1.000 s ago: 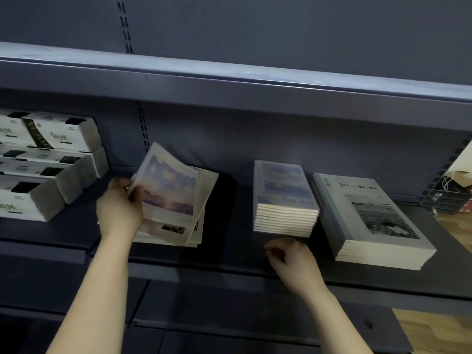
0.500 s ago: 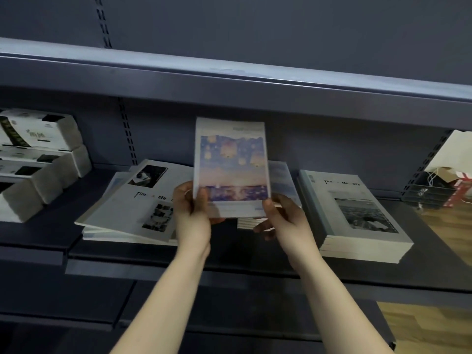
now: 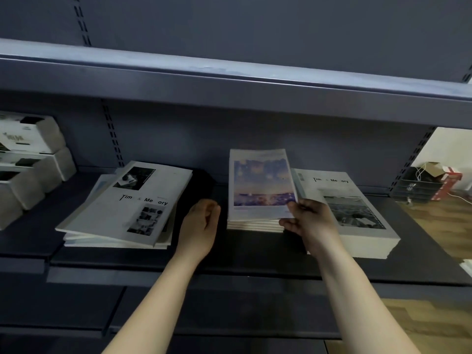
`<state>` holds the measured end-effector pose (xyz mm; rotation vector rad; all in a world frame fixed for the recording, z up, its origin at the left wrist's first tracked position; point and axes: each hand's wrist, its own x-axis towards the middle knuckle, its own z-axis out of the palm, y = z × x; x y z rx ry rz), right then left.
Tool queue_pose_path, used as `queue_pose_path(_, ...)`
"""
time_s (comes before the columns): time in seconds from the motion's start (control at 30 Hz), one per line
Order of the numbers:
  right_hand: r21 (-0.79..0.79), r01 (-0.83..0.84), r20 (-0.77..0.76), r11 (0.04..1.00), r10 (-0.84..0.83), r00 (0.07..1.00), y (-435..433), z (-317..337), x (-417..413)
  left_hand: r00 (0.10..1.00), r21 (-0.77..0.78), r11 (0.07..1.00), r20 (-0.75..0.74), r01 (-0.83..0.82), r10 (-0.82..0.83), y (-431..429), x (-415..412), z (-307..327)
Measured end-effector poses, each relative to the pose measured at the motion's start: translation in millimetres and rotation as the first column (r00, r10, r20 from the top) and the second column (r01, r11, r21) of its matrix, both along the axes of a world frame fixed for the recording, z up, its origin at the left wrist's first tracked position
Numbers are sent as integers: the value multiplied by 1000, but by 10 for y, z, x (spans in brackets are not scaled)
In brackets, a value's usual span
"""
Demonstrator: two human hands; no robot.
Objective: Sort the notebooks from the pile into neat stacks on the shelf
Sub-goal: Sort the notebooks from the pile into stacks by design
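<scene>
A small notebook with a purple sky cover (image 3: pixel 261 183) lies on top of the middle stack of like notebooks (image 3: pixel 254 224). My right hand (image 3: pixel 310 221) pinches its near right corner. My left hand (image 3: pixel 200 226) hovers just left of that stack, fingers loosely curled, holding nothing. At the left sits the untidy pile (image 3: pixel 125 208), topped by a large grey "Time Memory" notebook. A neat stack of the same large grey notebooks (image 3: pixel 357 215) stands at the right.
All of it sits on a dark shelf (image 3: pixel 229 261) under an upper shelf (image 3: pixel 229 80) that hangs low. White boxes (image 3: pixel 30 159) are stacked at the far left. A wire basket and cartons (image 3: pixel 424 185) lie on the wooden floor beyond the right end.
The purple-cover notebook, held upright in both hands before, now lies on the middle stack. My left hand has let go of it and drawn back; my right hand still holds its corner.
</scene>
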<state>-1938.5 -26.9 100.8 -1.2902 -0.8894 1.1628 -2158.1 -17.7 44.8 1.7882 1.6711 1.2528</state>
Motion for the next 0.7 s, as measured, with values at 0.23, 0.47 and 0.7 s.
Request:
queue_pose_path(0.23,1,7,122,1000,-7,993,12,-125,5,918,-117,992,-395,-41,-9,65,16,-172)
queue_pose_path(0.47,269,-18,806,963,-215,551,-30,-280,125,872,-113,992,-490,-55,-8,5,77,-373)
queue_pose_path(0.7,311,-191,823,931,-163,543,-86,-237,51,870,-82,994,-493,-65,16,10,78,-381)
